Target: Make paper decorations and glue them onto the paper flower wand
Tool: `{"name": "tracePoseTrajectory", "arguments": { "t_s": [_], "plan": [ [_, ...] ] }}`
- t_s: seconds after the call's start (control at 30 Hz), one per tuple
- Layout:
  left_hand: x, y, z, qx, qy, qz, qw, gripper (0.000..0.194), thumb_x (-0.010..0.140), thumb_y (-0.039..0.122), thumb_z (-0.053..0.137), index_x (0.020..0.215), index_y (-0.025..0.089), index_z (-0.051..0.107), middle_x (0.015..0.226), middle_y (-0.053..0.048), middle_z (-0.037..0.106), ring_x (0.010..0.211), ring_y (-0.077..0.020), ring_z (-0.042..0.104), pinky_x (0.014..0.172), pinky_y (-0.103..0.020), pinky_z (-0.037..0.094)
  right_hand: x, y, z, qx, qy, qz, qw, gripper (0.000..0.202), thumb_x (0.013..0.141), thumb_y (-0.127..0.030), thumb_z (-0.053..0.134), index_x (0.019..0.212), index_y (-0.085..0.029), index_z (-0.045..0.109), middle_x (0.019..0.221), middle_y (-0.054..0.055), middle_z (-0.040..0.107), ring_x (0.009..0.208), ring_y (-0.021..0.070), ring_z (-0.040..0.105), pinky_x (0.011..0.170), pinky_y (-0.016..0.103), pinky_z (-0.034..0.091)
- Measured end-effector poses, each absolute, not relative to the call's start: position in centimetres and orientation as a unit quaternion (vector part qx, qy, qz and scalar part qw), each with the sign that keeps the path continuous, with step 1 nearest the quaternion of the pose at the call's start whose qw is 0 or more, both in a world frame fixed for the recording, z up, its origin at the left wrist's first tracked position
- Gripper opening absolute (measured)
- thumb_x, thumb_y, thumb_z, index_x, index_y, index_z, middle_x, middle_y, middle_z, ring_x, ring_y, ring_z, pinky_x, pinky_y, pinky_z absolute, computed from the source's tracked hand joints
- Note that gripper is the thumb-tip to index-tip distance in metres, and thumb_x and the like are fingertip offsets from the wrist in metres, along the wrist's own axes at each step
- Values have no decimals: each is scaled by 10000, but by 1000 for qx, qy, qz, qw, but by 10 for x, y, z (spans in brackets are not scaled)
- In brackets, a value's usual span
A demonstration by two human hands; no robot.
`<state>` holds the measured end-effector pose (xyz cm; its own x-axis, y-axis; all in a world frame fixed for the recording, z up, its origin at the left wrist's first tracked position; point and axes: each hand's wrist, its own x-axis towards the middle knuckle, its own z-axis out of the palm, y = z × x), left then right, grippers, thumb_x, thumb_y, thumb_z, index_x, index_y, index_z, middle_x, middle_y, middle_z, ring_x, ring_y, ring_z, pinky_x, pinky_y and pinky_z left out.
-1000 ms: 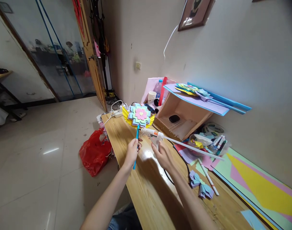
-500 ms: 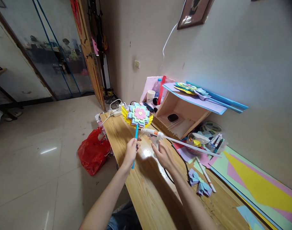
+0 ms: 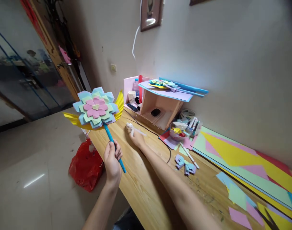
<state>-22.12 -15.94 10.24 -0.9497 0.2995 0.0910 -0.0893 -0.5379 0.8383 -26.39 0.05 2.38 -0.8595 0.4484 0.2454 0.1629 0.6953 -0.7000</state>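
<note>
My left hand (image 3: pixel 113 158) is wrapped round the blue stem of a paper flower (image 3: pixel 96 107), held up over the table's left edge. The flower has blue, green and pink layers, with yellow pleated paper on both sides. Farther back, my right hand (image 3: pixel 137 139) grips a white glue gun (image 3: pixel 130 128) low over the wooden table (image 3: pixel 138 179). A blue and purple paper bow (image 3: pixel 185 164) lies to the right of my right forearm, beside a white marker (image 3: pixel 189 156).
An open wooden box (image 3: pixel 160 110) carries another paper flower (image 3: pixel 160 83) on top. A bowl of scraps (image 3: pixel 178 131), coloured sheets (image 3: pixel 232 150) and scissors (image 3: pixel 268 218) lie right. A red bag (image 3: pixel 86 166) is at the table's left side.
The view has turned right. My left hand has brought the flower nearer and to the left. My right hand has moved away with the glue gun, lower toward the table.
</note>
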Motion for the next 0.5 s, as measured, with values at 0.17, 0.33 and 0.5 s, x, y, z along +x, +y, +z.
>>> {"name": "tracePoseTrajectory", "arguments": {
  "t_s": [0.17,0.33,0.5],
  "plan": [
    [-174,-147,115,152,429,875,165,249,860,354,528,712,167,457,518,65,263,421,-51,194,382,-144,190,-276,-6,38,-214,-899,340,176,175,857,-274,459,935,-151,556,987,132,619,959,263,526,855,376,369],
    [-144,-132,120,229,397,867,197,268,869,336,514,672,160,472,493,57,262,415,-53,223,389,-150,216,-198,21,66,-213,-906,348,108,205,870,-301,469,905,-136,585,985,143,629,969,256,547,849,376,394],
    [-125,-86,140,272,361,852,264,260,856,338,538,678,157,485,493,62,240,405,-46,208,383,-145,200,-38,38,107,-95,-900,424,-41,132,769,-244,585,670,-222,670,620,-23,661,564,138,588,565,238,446]
  ]
}}
